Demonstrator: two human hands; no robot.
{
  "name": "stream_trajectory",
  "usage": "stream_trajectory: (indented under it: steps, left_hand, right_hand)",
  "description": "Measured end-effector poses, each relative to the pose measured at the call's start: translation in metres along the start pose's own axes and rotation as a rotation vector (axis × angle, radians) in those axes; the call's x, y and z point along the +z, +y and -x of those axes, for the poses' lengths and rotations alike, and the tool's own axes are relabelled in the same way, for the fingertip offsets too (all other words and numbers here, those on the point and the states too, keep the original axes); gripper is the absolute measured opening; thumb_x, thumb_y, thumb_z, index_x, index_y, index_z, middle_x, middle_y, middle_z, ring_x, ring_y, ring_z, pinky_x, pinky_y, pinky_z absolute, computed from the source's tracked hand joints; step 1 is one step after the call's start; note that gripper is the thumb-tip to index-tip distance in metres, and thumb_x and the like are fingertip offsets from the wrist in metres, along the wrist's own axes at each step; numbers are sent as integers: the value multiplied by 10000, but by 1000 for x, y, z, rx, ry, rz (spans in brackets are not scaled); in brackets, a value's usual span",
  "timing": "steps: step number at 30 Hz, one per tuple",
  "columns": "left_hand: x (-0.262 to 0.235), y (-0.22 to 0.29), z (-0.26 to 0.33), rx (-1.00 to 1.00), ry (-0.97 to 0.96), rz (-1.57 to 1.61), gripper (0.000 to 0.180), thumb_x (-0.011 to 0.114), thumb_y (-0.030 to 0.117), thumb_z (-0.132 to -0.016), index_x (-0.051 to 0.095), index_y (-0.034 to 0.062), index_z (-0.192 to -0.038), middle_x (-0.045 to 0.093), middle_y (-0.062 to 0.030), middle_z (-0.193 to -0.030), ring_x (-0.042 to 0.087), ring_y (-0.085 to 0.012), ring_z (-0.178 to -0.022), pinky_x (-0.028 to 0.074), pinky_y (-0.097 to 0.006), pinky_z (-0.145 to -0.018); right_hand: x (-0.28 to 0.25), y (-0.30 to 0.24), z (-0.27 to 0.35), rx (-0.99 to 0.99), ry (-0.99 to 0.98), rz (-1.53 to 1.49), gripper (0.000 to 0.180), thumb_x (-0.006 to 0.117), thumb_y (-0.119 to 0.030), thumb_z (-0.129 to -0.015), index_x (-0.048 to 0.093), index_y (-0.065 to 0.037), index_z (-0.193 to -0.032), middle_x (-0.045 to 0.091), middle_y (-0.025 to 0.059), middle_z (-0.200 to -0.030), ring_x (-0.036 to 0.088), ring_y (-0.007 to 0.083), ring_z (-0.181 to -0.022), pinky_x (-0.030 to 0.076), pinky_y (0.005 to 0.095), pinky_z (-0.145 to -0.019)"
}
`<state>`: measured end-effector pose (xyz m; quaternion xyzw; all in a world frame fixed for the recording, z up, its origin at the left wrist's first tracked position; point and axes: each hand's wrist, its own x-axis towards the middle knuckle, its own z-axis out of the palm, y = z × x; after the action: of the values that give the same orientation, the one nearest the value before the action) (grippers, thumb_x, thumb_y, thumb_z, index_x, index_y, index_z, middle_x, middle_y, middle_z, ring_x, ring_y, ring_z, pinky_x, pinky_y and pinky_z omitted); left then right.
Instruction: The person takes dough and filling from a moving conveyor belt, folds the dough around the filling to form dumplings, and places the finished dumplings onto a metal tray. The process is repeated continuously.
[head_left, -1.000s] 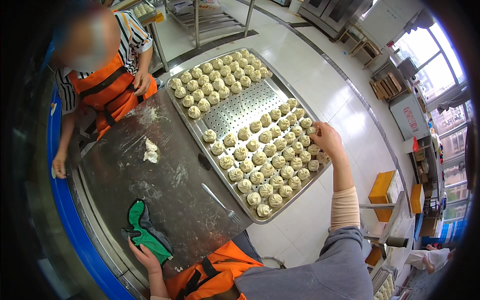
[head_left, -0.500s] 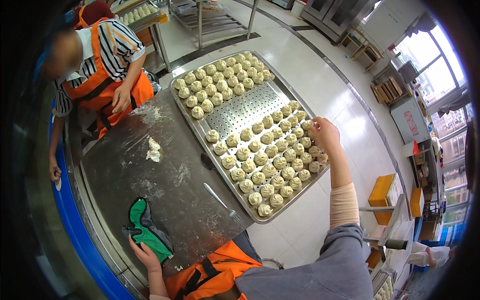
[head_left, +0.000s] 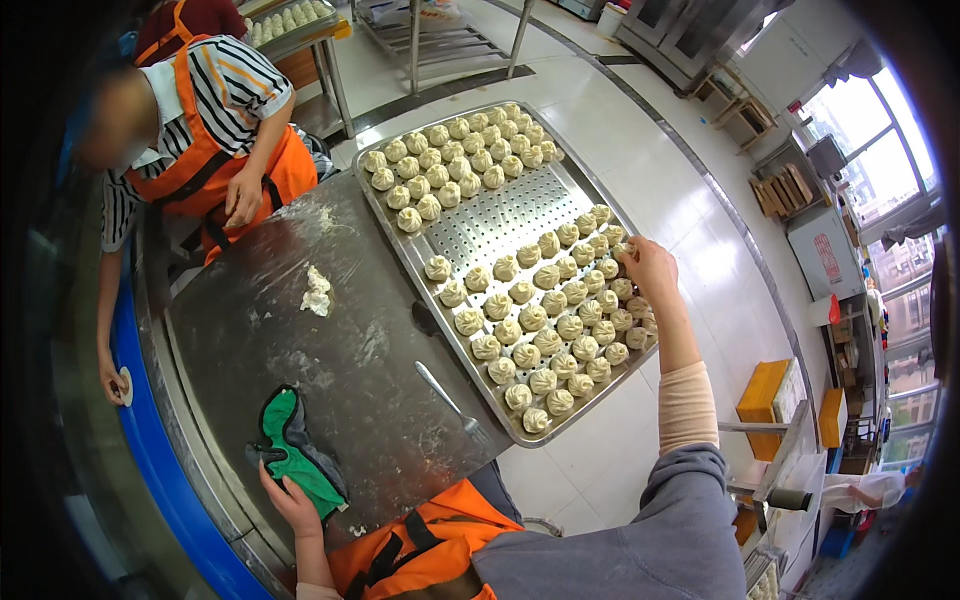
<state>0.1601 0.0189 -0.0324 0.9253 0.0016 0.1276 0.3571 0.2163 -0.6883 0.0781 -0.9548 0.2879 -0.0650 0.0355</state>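
Note:
At the right edge of a large perforated metal tray (head_left: 490,212), my right hand (head_left: 652,270) has its fingers closed round a small pleated bun (head_left: 622,251). Rows of similar pale buns (head_left: 547,341) fill the near part of the tray, and another group (head_left: 450,165) sits at its far end. A bare perforated strip lies between the two groups. My left hand (head_left: 290,505) grips the near side of a green and dark grey fabric piece, glove-like in shape (head_left: 290,462), at the table's left side.
A fork (head_left: 450,402) and a lump of dough (head_left: 316,291) lie on the floury metal table (head_left: 370,350). Across from me, a co-worker (head_left: 215,130) in an orange apron holds a white disc (head_left: 126,386) by the blue edge (head_left: 150,450). Yellow boxes (head_left: 768,395) stand at right.
The view has shifted slightly, so tray and table appear a little to the right. My hands keep nearly the same pose. The co-worker's hand with the white disc is lower.

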Motion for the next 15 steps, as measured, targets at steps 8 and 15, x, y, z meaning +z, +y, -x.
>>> stream_trajectory:
  steps: [8, 15]
  left_hand:
    - [9, -19, 3, -111, 101, -82, 578, 540, -87, -832, 480, 45, -1392, 526, -197, -1274, 518, -352, -1227, 398, -417, -1070]
    - [-24, 22, -3, 24, 175, 95, 663, 598, 210, -964, 302, 27, -1529, 423, -228, -1473, 413, -419, -1347, 365, -460, -1107]
  right_hand:
    - [-21, -25, 8, 28, -40, -257, 520, 675, -262, -912, 547, -112, -1394, 679, 180, -1177, 676, 319, -1017, 539, 413, -867]
    - [-21, -103, 74, -539, 35, -484, 357, 655, 81, -843, 665, -57, -1172, 679, 97, -895, 639, 209, -784, 513, 343, -708]
